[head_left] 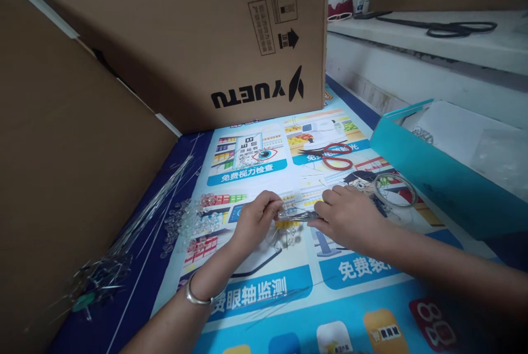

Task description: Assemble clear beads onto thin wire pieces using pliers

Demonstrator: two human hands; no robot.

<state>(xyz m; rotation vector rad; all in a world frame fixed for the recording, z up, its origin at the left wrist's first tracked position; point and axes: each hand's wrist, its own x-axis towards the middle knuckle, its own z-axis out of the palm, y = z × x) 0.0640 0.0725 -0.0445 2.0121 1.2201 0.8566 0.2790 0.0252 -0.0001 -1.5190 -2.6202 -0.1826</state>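
Over to the left, loose clear beads (190, 225) lay scattered on the worktop (355, 310). The left hand (253, 222) had its fingers pinched together at the pliers' tip, and a firm, still pinch suited such fine work. Pliers (303, 216) bridged the two hands, above a blurred clear cluster (286, 238). The right hand (350, 216) had its fingers curled round the handles; small, gentle squeezes seemed best. What the left fingers gripped (something thin, I reckoned) stayed hidden from me, as did most of the handles.

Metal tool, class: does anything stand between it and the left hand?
Nothing visible does. The metal tool, held in the right hand, points at the left hand; whether they touch is too small to tell.
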